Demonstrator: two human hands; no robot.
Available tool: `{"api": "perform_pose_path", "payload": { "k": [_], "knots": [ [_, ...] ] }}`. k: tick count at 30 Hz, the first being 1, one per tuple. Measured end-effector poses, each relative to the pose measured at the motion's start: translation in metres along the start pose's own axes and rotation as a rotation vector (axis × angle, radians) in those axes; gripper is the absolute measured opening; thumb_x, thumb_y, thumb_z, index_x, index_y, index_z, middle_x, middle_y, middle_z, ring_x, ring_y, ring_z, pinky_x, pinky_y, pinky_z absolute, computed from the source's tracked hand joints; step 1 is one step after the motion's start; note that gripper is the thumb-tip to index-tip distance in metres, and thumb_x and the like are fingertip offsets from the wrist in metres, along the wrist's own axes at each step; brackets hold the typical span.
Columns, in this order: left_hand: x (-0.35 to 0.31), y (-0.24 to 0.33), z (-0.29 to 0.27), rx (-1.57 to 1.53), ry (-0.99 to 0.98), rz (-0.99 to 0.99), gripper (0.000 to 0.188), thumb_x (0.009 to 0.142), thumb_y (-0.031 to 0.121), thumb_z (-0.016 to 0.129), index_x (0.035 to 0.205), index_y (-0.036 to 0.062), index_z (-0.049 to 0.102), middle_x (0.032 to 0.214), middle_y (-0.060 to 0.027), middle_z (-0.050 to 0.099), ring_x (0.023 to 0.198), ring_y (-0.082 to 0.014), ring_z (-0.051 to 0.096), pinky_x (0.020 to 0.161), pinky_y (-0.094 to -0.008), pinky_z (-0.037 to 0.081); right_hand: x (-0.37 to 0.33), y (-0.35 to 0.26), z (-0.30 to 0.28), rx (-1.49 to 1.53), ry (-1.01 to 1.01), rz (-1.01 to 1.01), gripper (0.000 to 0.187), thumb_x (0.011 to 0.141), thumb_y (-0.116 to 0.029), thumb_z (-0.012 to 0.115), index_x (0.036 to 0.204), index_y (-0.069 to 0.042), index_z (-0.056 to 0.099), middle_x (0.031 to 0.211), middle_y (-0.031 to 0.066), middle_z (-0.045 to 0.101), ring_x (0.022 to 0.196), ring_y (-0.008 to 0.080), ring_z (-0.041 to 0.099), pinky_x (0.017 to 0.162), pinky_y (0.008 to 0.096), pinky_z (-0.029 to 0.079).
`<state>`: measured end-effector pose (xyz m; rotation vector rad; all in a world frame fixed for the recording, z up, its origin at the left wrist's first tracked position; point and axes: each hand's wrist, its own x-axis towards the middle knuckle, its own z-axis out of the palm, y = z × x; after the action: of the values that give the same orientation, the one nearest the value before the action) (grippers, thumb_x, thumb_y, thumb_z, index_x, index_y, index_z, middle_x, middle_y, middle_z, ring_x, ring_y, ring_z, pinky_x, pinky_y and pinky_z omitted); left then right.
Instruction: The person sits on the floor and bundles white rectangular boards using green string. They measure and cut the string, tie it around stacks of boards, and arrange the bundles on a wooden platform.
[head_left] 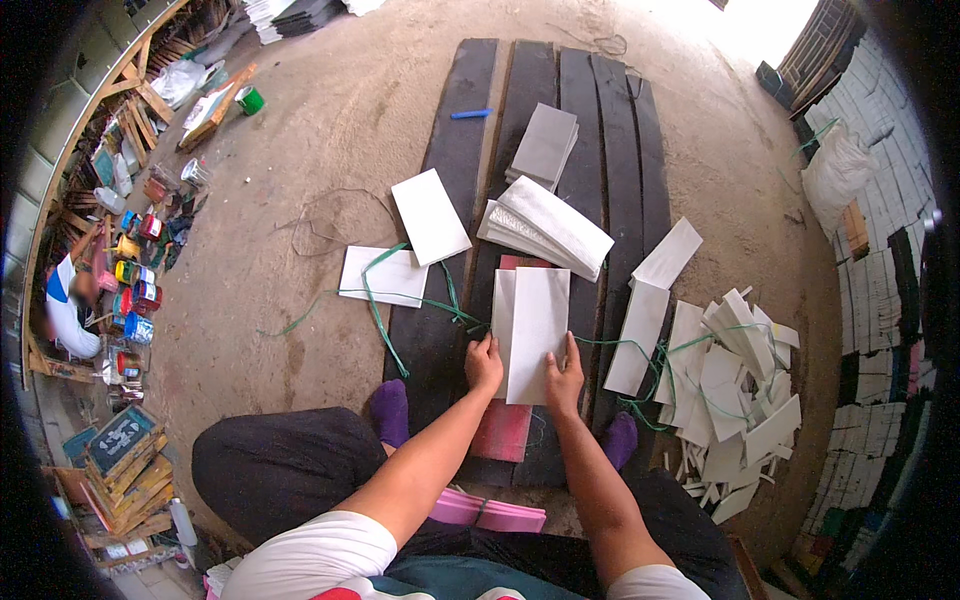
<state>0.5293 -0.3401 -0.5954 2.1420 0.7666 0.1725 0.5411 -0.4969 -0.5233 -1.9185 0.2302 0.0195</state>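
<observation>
Between my two hands stands a small stack of white rectangular sheets (540, 335), two of them visibly offset, over a red board (502, 433). My left hand (484, 366) is closed on the stack's left edge. On the right edge, my right hand (564, 378) grips with its fingers along the side; its fingertips are partly hidden. Green string (372, 285) runs out to both sides of the stack. Beyond it lie a fanned pile of white sheets (550, 222) and a grey stack (545, 140). Single white sheets (430, 216) lie at the left, others (637, 338) at the right.
Dark planks (460, 180) lie under the work. A heap of white offcuts (735, 380) tangled with green string is at my right. A blue tool or pen (470, 114) lies far off. Pink sheets (488, 510) sit near my lap. Paint cans (140, 295) and another person (70, 310) are far left.
</observation>
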Motion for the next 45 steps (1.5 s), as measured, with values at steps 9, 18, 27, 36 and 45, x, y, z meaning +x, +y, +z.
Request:
{"api": "perform_pose_path", "payload": {
  "k": [9,18,27,36,45],
  "knots": [
    [-0.004,-0.002,-0.012,-0.013,-0.035,0.065,0.053,0.099,0.044,0.061,0.141,0.0126,0.060,0.101,-0.0214,0.059,0.097,-0.0402,0.063,0.084,-0.0493,0.052,0.001,-0.007,0.027,-0.753,0.000,-0.072,0.074,0.081,-0.039,0.081,0.144,-0.011,0.053,0.126,0.0200,0.054,0.115,0.0394,0.052,0.099,0.0483,0.044],
    [-0.013,0.006,-0.014,0.133,-0.095,0.082,0.063,0.096,0.051,0.062,0.148,0.0167,0.052,0.111,-0.0178,0.055,0.096,-0.0395,0.064,0.076,-0.0498,0.054,0.188,-0.083,0.020,-1.012,-0.048,-0.444,0.106,0.072,-0.059,0.084,0.154,-0.012,0.036,0.158,0.0212,0.035,0.149,0.0384,0.029,0.120,0.0512,0.026],
    [-0.018,0.001,-0.012,0.105,-0.069,0.119,0.061,0.097,0.051,0.061,0.149,0.0201,0.052,0.114,-0.0160,0.054,0.096,-0.0384,0.064,0.076,-0.0498,0.056,0.246,-0.081,0.003,-1.175,-0.332,-0.425,0.082,0.085,-0.055,0.073,0.155,-0.031,0.038,0.148,0.0173,0.047,0.138,0.0371,0.046,0.110,0.0515,0.039],
    [-0.014,0.017,-0.022,0.084,-0.199,-0.022,0.062,0.097,0.051,0.060,0.151,0.0243,0.048,0.119,-0.0189,0.053,0.103,-0.0408,0.064,0.083,-0.0514,0.055,0.196,-0.071,-0.014,-0.996,-0.035,-0.531,0.042,0.099,-0.033,0.062,0.138,-0.018,0.059,0.117,0.0113,0.068,0.112,0.0336,0.063,0.091,0.0482,0.050],
    [0.001,0.008,-0.021,0.124,-0.248,-0.137,0.064,0.092,0.054,0.065,0.151,0.0369,0.048,0.116,-0.0177,0.057,0.104,-0.0393,0.065,0.086,-0.0515,0.054,0.053,-0.070,-0.002,-0.169,0.120,-0.191,0.044,0.103,-0.009,0.052,0.147,-0.006,0.047,0.124,0.0269,0.066,0.113,0.0378,0.067,0.094,0.0437,0.051]
  ]
}}
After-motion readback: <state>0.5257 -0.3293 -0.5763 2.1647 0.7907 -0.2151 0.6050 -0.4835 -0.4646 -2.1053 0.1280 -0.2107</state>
